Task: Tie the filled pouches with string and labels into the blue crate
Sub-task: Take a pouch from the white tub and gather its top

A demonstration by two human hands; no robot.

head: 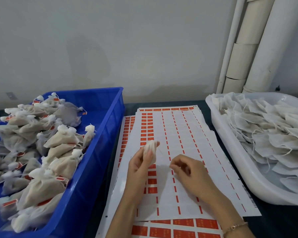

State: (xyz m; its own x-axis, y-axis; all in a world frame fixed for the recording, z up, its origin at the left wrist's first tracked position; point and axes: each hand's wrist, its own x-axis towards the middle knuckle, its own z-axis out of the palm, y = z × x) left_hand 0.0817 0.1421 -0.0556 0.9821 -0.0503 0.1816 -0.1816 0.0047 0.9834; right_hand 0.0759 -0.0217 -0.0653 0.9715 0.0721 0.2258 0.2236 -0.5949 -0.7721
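Over the label sheets (182, 134), the left hand (138, 166) grips a white gathered pouch (150, 150), right hand (189, 170) pinches its string (162, 152)

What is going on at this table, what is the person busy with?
A person holds one small white pouch in the left hand above the label sheets. The right hand is beside it with its fingers curled; whether it pinches a string is unclear. The blue crate has many tied pouches with red labels. The white tray has untied pouches.
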